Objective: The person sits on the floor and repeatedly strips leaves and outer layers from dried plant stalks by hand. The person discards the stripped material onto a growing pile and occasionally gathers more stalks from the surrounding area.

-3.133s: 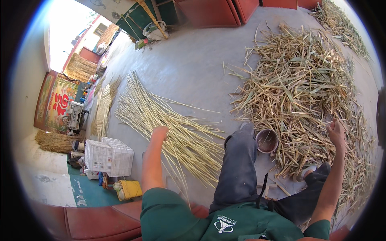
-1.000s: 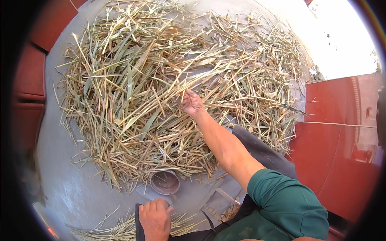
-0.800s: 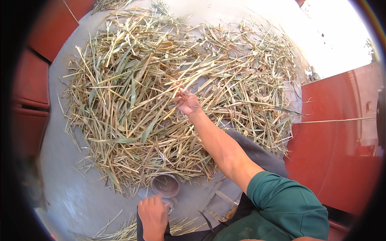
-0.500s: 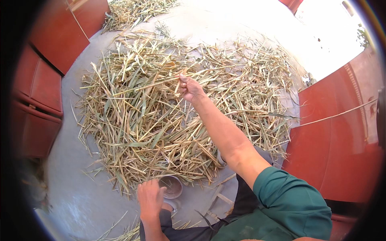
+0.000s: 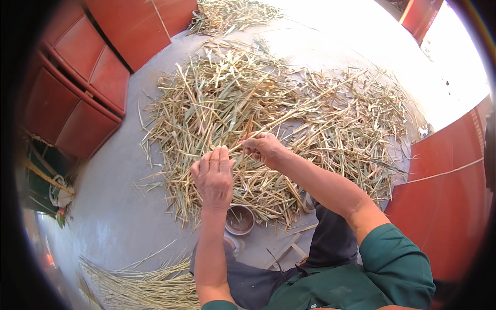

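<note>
My right hand [image 5: 266, 150] is closed in a pinch on a long, dry yellowish stalk [image 5: 297, 111] over the middle of a straw heap. From this pinch the stalk slants up to the far right. Just left of it, my left hand [image 5: 213, 178] shows its back, with its fingers held together over the near part of the same stalk. Its thumb sits close beside the stalk, and its palm side is hidden. Dry stalks and leaves [image 5: 206, 119] lie loosely piled beneath both hands.
A round bowl [image 5: 240, 219] stands by my foot at the heap's near edge. Long thin stalks [image 5: 150, 284] lie bundled at the lower left. Red panels [image 5: 88, 111] line the left, and another red panel [image 5: 439, 181] stands at right. A smaller straw pile [image 5: 232, 15] lies far back.
My right hand has drawn nearer, bringing the stalk's near part to my left hand. My left hand has risen from beside the bowl to the stalk. The view has shifted left.
</note>
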`<state>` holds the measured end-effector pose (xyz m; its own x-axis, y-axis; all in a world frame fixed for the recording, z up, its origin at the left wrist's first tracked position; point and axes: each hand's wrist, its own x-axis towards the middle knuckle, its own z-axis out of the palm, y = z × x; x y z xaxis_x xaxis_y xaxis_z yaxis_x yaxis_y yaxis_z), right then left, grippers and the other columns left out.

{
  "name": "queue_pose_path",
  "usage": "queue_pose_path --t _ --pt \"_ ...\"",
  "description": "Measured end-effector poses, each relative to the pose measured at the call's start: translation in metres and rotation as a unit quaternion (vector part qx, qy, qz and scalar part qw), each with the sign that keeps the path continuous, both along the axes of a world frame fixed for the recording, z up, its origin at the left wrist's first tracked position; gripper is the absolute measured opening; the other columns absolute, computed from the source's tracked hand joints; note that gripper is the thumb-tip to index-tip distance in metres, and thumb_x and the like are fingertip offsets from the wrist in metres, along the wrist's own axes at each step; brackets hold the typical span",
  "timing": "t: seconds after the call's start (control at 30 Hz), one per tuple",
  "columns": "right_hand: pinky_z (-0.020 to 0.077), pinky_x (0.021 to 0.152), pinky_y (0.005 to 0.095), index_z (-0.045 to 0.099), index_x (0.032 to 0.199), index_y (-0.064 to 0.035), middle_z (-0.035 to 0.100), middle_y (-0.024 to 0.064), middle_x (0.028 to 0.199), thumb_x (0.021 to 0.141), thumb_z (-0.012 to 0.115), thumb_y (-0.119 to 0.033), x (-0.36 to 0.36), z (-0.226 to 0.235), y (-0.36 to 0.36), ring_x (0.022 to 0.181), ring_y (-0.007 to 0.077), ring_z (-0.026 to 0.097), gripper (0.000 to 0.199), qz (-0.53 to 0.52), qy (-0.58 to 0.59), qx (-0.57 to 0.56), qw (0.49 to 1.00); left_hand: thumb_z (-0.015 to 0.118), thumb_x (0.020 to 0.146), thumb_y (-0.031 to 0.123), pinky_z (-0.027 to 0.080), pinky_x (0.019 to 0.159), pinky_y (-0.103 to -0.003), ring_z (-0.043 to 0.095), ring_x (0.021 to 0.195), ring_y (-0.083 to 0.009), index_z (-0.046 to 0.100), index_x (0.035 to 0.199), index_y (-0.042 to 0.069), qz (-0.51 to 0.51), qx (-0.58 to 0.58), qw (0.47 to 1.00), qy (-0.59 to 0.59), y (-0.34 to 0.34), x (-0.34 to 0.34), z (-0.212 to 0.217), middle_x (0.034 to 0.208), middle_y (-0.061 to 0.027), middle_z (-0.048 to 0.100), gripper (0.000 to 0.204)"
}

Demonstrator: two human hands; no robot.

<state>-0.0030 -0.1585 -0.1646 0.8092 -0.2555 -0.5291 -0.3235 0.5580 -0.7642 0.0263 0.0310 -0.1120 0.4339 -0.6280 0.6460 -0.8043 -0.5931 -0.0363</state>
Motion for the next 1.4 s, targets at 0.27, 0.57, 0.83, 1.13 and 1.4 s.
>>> queue_pose_path --t 0.27,0.57,0.83,1.13,1.4 --pt "0.0507 0.055 0.0183 0.062 0.118 -0.0064 0.069 0.0038 0.100 0.097 0.069 -0.018 -0.001 0.016 -0.055 0.071 0.0077 0.063 0.026 -0.088 0.041 -0.083 0.992 0.073 0.088 0.020 0.043 0.064 -0.039 0.064 0.068 -0.0275 0.070 0.087 0.009 -0.030 -0.047 0.971 0.233 0.027 0.024 -0.021 0.080 -0.0066 0.071 0.012" --pt "0.0494 0.055 0.0178 0.067 0.103 -0.0089 0.074 0.0013 0.091 0.095 0.072 -0.026 -0.006 0.002 -0.079 0.078 0.0074 0.070 0.020 -0.077 -0.049 0.007 0.996 0.078 0.083 0.018 0.048 0.065 -0.040 0.064 0.071 -0.0281 0.070 0.086 0.008 -0.070 -0.080 0.962 0.250 0.030 0.034 -0.013 0.080 -0.0075 0.070 0.014" --pt "0.0532 0.059 0.0220 0.067 0.099 -0.0087 0.075 0.0056 0.092 0.095 0.072 -0.030 -0.005 0.005 -0.059 0.076 0.0102 0.071 0.023 -0.047 -0.036 -0.057 0.997 0.075 0.086 0.021 0.046 0.069 -0.036 0.066 0.077 -0.0233 0.068 0.090 0.008 -0.050 -0.039 0.984 0.164 0.023 0.031 -0.015 0.084 -0.0063 0.070 0.015" --pt "0.0593 0.067 0.0252 0.068 0.112 -0.0044 0.075 0.0101 0.099 0.099 0.066 -0.024 -0.011 0.007 -0.034 0.082 0.0134 0.072 0.023 0.025 -0.144 -0.024 0.989 0.075 0.088 0.030 0.049 0.056 -0.039 0.066 0.063 -0.0273 0.071 0.084 0.007 -0.010 -0.143 0.929 0.342 0.008 0.017 -0.013 0.072 -0.0095 0.068 0.023" --pt "0.0576 0.082 0.0302 0.065 0.117 -0.0028 0.073 0.0122 0.112 0.098 0.067 -0.022 -0.006 0.009 -0.022 0.092 0.0182 0.071 0.027 0.063 -0.261 0.021 0.963 0.079 0.086 0.016 0.046 0.058 -0.027 0.059 0.063 -0.0098 0.072 0.087 0.000 0.011 -0.193 0.848 0.493 0.033 0.024 -0.007 0.072 -0.0049 0.068 0.017"
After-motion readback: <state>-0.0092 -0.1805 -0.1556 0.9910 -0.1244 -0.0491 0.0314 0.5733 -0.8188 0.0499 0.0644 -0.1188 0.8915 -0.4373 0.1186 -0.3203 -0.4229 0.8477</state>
